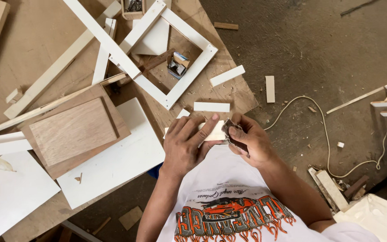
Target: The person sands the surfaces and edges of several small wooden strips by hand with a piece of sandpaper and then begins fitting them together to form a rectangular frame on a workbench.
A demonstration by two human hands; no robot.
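My left hand (185, 144) grips a short white wooden strip (214, 133) just off the workbench's near edge, fingers laid over its top. My right hand (250, 139) pinches a folded piece of dark sandpaper (232, 132) and presses it against the strip's right end. Both hands hover above my lap and white printed shirt.
The plywood workbench (45, 36) carries a white square frame (175, 92), long white slats (101, 38), a brown wooden panel (72, 130), white boards (117, 166) and small white offcuts (211, 106). A small box of fasteners (178, 65) sits inside the frame. A pale cord (325, 134) and wood scraps lie on the concrete floor.
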